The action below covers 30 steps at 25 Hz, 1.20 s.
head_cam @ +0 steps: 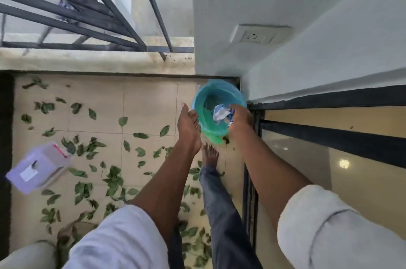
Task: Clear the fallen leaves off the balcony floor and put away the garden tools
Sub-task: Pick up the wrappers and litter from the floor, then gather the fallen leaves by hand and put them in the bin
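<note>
- so, on the left a purple box (38, 167) lies on the tiled floor (149, 101), and green leaves (87, 150) lie all over the tiles, not picked up yet.
- in the middle, the left hand (189, 124) is flat with straight fingers, beside the bin's rim, holding nothing.
- on the right, the right hand (240, 118) holds the rim of the blue bin (217, 95) with its green bag, some paper inside.
- i think the bin is being made ready; next it must come near the leaves.
</note>
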Motion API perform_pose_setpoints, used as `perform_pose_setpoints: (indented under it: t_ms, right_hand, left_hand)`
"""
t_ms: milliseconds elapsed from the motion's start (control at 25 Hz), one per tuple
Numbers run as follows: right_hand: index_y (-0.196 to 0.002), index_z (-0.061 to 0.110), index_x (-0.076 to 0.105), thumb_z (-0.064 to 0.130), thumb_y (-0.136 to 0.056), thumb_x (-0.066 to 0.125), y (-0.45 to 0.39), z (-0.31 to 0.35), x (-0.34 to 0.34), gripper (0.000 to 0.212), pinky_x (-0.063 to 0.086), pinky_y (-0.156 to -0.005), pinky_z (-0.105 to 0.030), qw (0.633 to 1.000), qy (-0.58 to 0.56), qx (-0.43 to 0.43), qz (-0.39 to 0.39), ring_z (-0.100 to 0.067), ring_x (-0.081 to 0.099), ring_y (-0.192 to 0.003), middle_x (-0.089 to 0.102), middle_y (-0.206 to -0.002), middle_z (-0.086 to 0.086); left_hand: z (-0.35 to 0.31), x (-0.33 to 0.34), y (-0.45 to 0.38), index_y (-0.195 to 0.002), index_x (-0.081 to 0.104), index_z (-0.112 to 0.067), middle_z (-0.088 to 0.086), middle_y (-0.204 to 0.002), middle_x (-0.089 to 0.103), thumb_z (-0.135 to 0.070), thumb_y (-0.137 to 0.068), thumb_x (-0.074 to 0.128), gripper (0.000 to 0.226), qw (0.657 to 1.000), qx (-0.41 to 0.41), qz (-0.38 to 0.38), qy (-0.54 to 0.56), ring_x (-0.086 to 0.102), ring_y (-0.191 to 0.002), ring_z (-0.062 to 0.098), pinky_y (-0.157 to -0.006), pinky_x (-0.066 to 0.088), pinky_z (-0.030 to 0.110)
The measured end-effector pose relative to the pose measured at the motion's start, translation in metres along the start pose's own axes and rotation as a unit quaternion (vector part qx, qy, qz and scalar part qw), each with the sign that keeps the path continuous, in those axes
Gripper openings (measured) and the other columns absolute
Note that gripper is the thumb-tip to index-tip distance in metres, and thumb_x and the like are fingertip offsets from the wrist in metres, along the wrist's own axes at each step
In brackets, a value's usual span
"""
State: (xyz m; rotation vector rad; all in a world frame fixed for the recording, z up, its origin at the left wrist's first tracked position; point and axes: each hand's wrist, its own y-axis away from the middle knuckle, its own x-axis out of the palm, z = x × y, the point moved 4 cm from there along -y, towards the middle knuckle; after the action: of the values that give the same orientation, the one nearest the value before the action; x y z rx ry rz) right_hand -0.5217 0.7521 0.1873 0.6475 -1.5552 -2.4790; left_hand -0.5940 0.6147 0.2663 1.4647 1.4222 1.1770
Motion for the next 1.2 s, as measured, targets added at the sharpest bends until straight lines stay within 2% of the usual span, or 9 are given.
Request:
perform_pose_setpoints:
  t_ms: [80, 200, 320, 440, 520, 680, 800, 1080, 1200]
  right_hand:
    - [-0.087, 0.004, 0.066, 0.025, -0.076, 0.082, -0.046, -0.011, 0.018, 0.029, 0.048, -0.048, -0.022, 1.000, 0.001, -0.003, 0.024, -0.017, 0.061, -0.056, 0.067, -0.077, -0.009]
    - [-0.110, 0.015, 0.064, 0.062, -0.072, 0.073, -0.100, -0.031, 0.032, 0.061, 0.055, -0.074, -0.036, 0.997, 0.007, 0.042, 0.067, -0.023, 0.066, -0.088, 0.067, -0.115, -0.011]
    - [-0.129, 0.014, 0.058, 0.055, -0.085, 0.065, -0.075, -0.016, 0.030, 0.060, 0.049, -0.079, -0.033, 0.993, -0.060, 0.069, 0.073, -0.026, 0.058, -0.109, 0.058, -0.125, -0.007]
    - [-0.138, 0.008, 0.049, 0.036, -0.092, 0.063, -0.061, -0.007, 0.026, 0.056, 0.041, -0.104, -0.035, 0.992, -0.080, 0.062, 0.070, -0.027, 0.045, -0.132, 0.048, -0.142, -0.009]
    - [-0.134, 0.004, 0.054, 0.025, -0.093, 0.064, -0.044, -0.005, 0.029, 0.047, 0.041, -0.110, -0.038, 0.993, -0.078, 0.052, 0.078, -0.032, 0.046, -0.133, 0.053, -0.139, -0.016]
    - [-0.112, -0.003, 0.062, 0.012, -0.091, 0.064, 0.000, -0.012, 0.053, 0.026, 0.054, -0.085, -0.030, 0.990, -0.008, -0.012, 0.137, -0.025, 0.066, -0.090, 0.064, -0.086, -0.010]
    - [-0.089, 0.003, 0.061, 0.006, -0.091, 0.059, 0.034, -0.029, 0.083, 0.004, 0.053, -0.062, -0.022, 0.976, 0.083, -0.070, 0.190, -0.018, 0.059, -0.064, 0.061, -0.075, -0.009]
    - [-0.074, 0.007, 0.065, -0.002, -0.078, 0.062, 0.092, -0.098, 0.158, 0.010, 0.054, -0.060, -0.028, 0.902, 0.305, -0.164, 0.259, -0.016, 0.059, -0.057, 0.064, -0.071, -0.009]
    - [-0.069, 0.008, 0.064, -0.004, -0.079, 0.062, 0.105, -0.132, 0.189, 0.016, 0.052, -0.055, -0.026, 0.877, 0.350, -0.183, 0.272, -0.016, 0.058, -0.056, 0.063, -0.071, -0.008]
  left_hand:
    - [0.009, 0.003, -0.034, -0.134, 0.050, -0.006, 0.007, -0.127, 0.055, -0.050, -0.101, 0.037, 0.057, 1.000, -0.002, 0.006, 0.000, 0.053, -0.109, 0.017, -0.091, 0.039, 0.026]
    - [0.021, 0.005, -0.075, -0.134, 0.051, -0.007, 0.011, -0.131, 0.057, -0.052, -0.099, 0.041, 0.058, 1.000, -0.008, 0.001, -0.003, 0.058, -0.112, 0.020, -0.093, 0.045, 0.029]
    - [0.027, 0.002, -0.085, -0.140, 0.045, -0.007, 0.013, -0.142, 0.049, -0.053, -0.098, 0.042, 0.062, 1.000, -0.015, 0.000, 0.008, 0.048, -0.130, 0.024, -0.111, 0.037, 0.035]
    - [0.026, -0.001, -0.078, -0.144, 0.040, -0.006, 0.015, -0.145, 0.045, -0.052, -0.099, 0.040, 0.064, 1.000, -0.015, 0.006, 0.011, 0.044, -0.133, 0.026, -0.115, 0.033, 0.037]
    - [0.023, -0.002, -0.069, -0.142, 0.043, -0.006, 0.015, -0.144, 0.047, -0.052, -0.099, 0.040, 0.064, 1.000, -0.012, 0.015, 0.013, 0.045, -0.133, 0.026, -0.115, 0.033, 0.037]
    - [0.006, -0.019, -0.049, -0.120, 0.058, -0.008, 0.006, -0.112, 0.062, -0.042, -0.098, 0.049, 0.042, 0.999, 0.035, -0.032, -0.018, 0.060, -0.103, 0.017, -0.092, 0.048, 0.029]
    - [-0.013, -0.056, -0.036, -0.087, 0.062, -0.012, 0.005, -0.089, 0.060, -0.024, -0.096, 0.054, 0.017, 0.991, 0.085, -0.096, -0.029, 0.055, -0.078, 0.015, -0.073, 0.048, 0.027]
    - [-0.045, -0.198, -0.031, -0.086, 0.063, -0.007, 0.008, -0.077, 0.062, -0.007, -0.092, 0.054, 0.012, 0.973, 0.137, -0.173, 0.069, 0.059, -0.064, 0.015, -0.066, 0.053, 0.029]
    - [-0.045, -0.253, -0.049, -0.086, 0.059, -0.007, 0.010, -0.073, 0.057, -0.006, -0.093, 0.052, 0.010, 0.973, 0.121, -0.169, 0.101, 0.051, -0.050, 0.012, -0.052, 0.047, 0.023]
